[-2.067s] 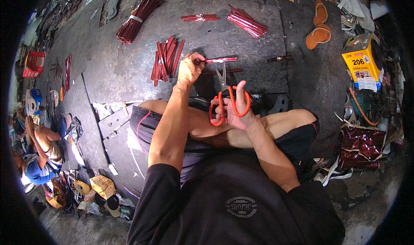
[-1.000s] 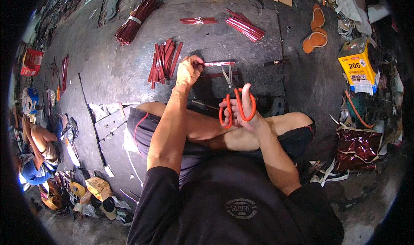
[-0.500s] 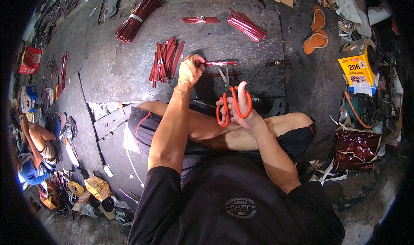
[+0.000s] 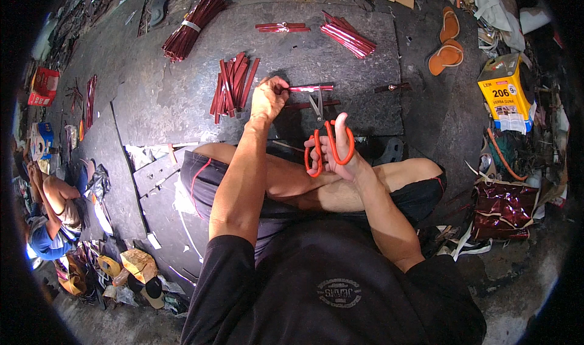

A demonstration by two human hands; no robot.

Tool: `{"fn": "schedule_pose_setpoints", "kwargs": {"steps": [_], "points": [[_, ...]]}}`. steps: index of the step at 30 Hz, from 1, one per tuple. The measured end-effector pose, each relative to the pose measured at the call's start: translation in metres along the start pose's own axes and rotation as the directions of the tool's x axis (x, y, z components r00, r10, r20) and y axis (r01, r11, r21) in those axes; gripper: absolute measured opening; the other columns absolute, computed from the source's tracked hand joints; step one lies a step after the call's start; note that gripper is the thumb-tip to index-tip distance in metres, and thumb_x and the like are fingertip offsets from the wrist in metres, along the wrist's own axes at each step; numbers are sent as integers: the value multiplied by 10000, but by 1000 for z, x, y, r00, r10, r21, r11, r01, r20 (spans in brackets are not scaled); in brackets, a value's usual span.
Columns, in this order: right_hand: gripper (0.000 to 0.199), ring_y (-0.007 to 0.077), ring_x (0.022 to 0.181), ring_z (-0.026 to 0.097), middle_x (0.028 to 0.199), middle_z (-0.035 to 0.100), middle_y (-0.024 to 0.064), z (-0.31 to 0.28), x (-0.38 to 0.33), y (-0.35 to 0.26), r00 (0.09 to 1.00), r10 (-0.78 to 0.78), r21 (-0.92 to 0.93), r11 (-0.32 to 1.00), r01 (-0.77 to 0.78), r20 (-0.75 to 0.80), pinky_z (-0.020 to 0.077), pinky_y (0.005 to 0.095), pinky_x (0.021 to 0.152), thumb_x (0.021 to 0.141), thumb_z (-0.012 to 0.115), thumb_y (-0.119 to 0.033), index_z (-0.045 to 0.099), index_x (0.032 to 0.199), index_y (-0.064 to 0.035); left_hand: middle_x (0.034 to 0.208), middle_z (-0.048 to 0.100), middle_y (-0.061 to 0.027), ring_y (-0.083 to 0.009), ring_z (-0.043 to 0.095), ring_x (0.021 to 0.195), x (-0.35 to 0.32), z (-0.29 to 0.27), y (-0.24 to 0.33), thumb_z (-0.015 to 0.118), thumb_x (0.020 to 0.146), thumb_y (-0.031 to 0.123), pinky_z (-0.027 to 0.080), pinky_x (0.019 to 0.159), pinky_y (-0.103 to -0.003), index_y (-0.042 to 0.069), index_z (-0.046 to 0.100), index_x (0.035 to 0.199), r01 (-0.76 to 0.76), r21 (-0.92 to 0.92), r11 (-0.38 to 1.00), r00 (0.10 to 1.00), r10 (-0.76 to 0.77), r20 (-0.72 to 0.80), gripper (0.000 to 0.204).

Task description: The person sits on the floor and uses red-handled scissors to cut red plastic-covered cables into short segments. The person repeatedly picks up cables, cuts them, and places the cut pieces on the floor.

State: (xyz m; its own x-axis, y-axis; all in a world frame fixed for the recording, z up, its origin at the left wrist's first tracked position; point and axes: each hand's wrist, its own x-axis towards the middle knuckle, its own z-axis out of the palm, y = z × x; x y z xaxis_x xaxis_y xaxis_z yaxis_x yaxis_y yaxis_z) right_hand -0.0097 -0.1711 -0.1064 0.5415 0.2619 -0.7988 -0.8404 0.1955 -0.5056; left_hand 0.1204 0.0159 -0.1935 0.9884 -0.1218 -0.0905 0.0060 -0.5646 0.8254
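Note:
My left hand point(image 4: 269, 99) pinches one end of a shiny dark red strip point(image 4: 307, 89), which stretches out to the right just above the board. In my right hand point(image 4: 339, 153) is a pair of scissors with orange-wrapped handles point(image 4: 351, 145), thumb raised along one loop and fingers through the other. Their blades point(image 4: 317, 106) point away from me, slightly apart, with the tips at the strip; whether they touch it I cannot tell. Beneath lies another red strip point(image 4: 328, 103). A loose pile of red strips point(image 4: 232, 85) is left of my left hand.
Farther off are a tied red bundle point(image 4: 193, 27), a small strip group point(image 4: 282, 27) and a stack of strips point(image 4: 348, 35). Orange sandals point(image 4: 449, 54), a yellow can point(image 4: 505, 96) and a dark red bag point(image 4: 504, 208) are at right. Another person point(image 4: 52, 217) sits at far left.

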Motion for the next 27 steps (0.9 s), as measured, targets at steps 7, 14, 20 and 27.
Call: {"fn": "schedule_pose_setpoints", "kwargs": {"steps": [7, 14, 20, 27], "points": [[1241, 173, 693, 587, 757, 583, 52, -1, -1, -7, 996, 50, 111, 992, -58, 72, 501, 323, 706, 581, 194, -1001, 551, 1146, 45, 886, 642, -98, -228, 654, 828, 0, -1, -1, 690, 739, 34, 517, 754, -347, 81, 671, 904, 16, -17, 1000, 1000, -16, 5, 172], [1256, 175, 723, 597, 767, 598, 45, -9, 0, 3, 989, 101, 203, 971, -122, 110, 497, 322, 728, 563, 235, -1002, 544, 1183, 46, 919, 644, -113, -250, 657, 849, -2, -2, 2, 687, 744, 49, 517, 767, -355, 90, 679, 921, 13, -27, 1000, 1000, -13, 1, 182], [1250, 183, 721, 597, 764, 583, 41, -2, -6, -2, 993, 96, 153, 982, -106, 70, 496, 319, 717, 587, 204, -996, 544, 1182, 50, 933, 647, -115, -249, 659, 848, -1, -2, 1, 684, 744, 57, 521, 770, -354, 90, 678, 928, 24, -1, 1000, 1000, -24, 15, 188], [1258, 190, 679, 596, 753, 567, 55, -1, -12, -5, 997, 74, 25, 997, -74, 5, 496, 319, 658, 595, 173, -996, 552, 1148, 69, 954, 651, -115, -243, 657, 872, 0, -2, -3, 688, 744, 66, 517, 786, -349, 99, 677, 931, 6, -23, 1000, 1000, -6, 11, 190]]}}
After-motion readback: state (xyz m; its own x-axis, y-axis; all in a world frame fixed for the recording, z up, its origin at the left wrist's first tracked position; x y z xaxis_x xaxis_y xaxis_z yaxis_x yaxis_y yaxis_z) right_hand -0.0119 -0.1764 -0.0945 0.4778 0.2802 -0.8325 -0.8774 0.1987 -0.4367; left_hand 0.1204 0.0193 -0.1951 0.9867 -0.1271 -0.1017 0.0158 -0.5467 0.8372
